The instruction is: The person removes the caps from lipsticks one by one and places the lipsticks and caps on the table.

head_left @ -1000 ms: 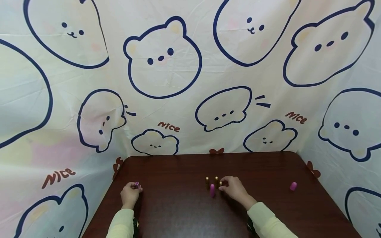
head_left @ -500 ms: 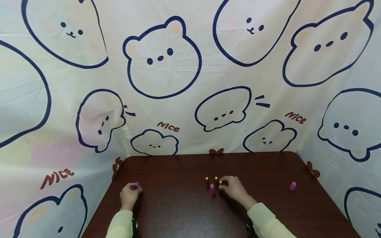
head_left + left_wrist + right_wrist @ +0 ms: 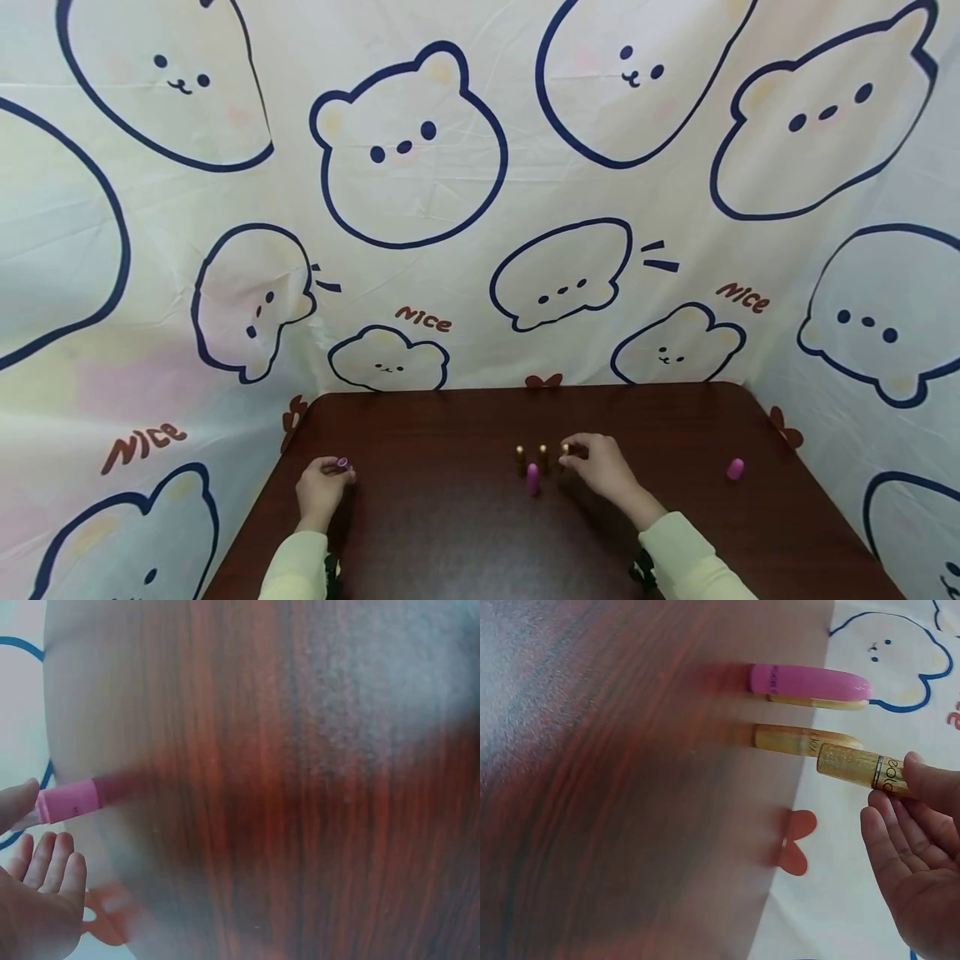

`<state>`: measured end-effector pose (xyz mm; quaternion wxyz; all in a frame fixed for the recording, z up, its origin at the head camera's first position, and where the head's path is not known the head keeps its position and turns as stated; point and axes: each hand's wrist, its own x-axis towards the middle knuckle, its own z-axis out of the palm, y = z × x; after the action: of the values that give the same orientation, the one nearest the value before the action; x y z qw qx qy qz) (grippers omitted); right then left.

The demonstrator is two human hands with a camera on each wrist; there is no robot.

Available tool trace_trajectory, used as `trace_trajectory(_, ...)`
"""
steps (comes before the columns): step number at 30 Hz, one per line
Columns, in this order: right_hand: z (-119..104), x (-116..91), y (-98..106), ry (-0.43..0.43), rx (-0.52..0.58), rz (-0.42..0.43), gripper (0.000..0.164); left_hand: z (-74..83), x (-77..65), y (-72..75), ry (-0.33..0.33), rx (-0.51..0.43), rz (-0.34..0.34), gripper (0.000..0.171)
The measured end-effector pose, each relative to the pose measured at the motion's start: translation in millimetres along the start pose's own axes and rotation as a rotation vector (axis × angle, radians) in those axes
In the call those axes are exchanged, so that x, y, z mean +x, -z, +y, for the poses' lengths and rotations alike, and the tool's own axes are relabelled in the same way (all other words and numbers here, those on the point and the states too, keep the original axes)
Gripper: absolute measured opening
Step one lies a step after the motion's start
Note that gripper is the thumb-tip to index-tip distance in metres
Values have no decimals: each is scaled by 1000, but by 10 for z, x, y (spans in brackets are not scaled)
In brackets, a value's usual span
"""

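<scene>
Left hand (image 3: 320,490) pinches pink tube (image 3: 69,801), right hand (image 3: 602,468) gold tube (image 3: 847,763), whose leftward drift could topple the upright tube (image 3: 781,739) beside that grip.

brown table (image 3: 450,542), wood-grained | pale cloth backdrop (image 3: 457,279): cartoon bears (image 3: 411,179) (navy-outlined), "Nice" lettering (image 3: 423,319)

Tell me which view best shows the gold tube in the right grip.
The right wrist view: there the gold tube appears largest, mostly uncovered. Head shows it small and partly hidden; left wrist not at all.
</scene>
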<state>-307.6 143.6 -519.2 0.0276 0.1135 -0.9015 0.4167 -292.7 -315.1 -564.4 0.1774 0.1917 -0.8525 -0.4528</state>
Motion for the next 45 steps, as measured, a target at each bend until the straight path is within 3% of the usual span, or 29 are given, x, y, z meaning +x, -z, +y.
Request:
trace_trajectory(11, -116, -56, 234, 16, 60, 86, 18, 165, 12, 72, -8, -51, -35, 45)
trace_trajectory(24, -289, -124, 408, -25, 216, 102, 19, 442, -45, -9, -69, -58, 62, 48)
trace_trajectory(37, -366, -107, 452, -50, 455, 122, 32, 939, -146, -239, -102, -163, -32, 47)
trace_trajectory(45, -457, -93, 430, -91, 645, 156, 34, 1230, -341, -413, -194, -331, -86, 43)
